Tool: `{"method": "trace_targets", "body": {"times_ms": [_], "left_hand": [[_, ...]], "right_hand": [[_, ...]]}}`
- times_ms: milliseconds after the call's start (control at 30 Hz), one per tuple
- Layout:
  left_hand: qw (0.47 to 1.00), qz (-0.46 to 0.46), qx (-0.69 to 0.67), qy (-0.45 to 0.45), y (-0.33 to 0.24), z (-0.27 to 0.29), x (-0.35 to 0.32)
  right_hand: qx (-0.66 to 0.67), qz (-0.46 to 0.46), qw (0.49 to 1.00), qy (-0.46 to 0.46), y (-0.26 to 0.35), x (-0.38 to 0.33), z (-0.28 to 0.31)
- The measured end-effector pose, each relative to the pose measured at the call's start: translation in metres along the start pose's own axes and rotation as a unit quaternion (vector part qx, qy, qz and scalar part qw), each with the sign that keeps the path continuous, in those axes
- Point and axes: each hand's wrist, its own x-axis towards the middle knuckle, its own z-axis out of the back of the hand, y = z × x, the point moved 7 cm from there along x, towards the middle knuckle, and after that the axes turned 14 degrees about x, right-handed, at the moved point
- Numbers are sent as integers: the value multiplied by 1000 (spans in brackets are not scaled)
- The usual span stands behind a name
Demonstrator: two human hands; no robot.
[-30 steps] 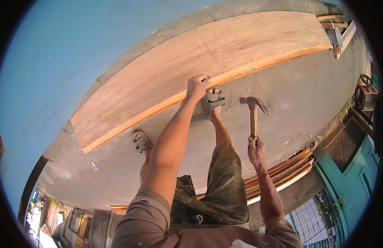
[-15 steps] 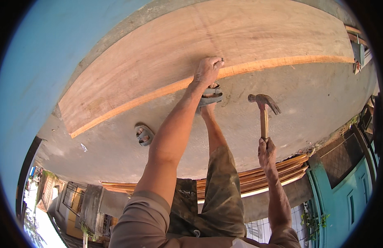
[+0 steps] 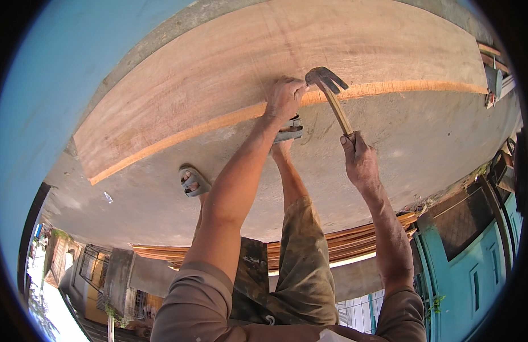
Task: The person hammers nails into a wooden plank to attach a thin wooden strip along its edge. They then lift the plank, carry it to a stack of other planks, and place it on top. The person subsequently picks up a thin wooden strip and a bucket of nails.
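Observation:
A long sheet of plywood [image 3: 195,85] lies across the ground in front of me, with a pale orange wooden edge [image 3: 383,88] along its near side. My left hand [image 3: 285,100] rests at that edge, its thumb and fingers pinched together on what looks like a nail, now mostly hidden. My right hand [image 3: 362,162] grips the wooden handle of a claw hammer [image 3: 338,111]. The hammer's head is right beside my left fingertips, its claw pointing away to the right.
My sandalled feet stand on the concrete ground [image 3: 412,142]; one sandal [image 3: 288,132] is close to the board's edge. Behind me lies a stack of long wooden strips [image 3: 355,236]. A blue wall [image 3: 64,85] rises at left, and a turquoise door [image 3: 475,273] is at lower right.
My right hand has swung the hammer up and to the left, bringing its head to my left fingertips. My left hand keeps its pinch at nearly the same spot.

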Motion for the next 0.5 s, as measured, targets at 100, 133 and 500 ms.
{"method": "trace_targets", "body": {"times_ms": [100,133,500], "left_hand": [[999,22,-28,-11,4,-3,-5],[1000,21,-18,-7,6,-2,-3],[994,23,68,-82,4,2,-18]], "right_hand": [[12,-2,1000,16,1,3,-1],[27,25,999,4,12,-3,7],[3,82,997,-11,27,-7,28]]}}
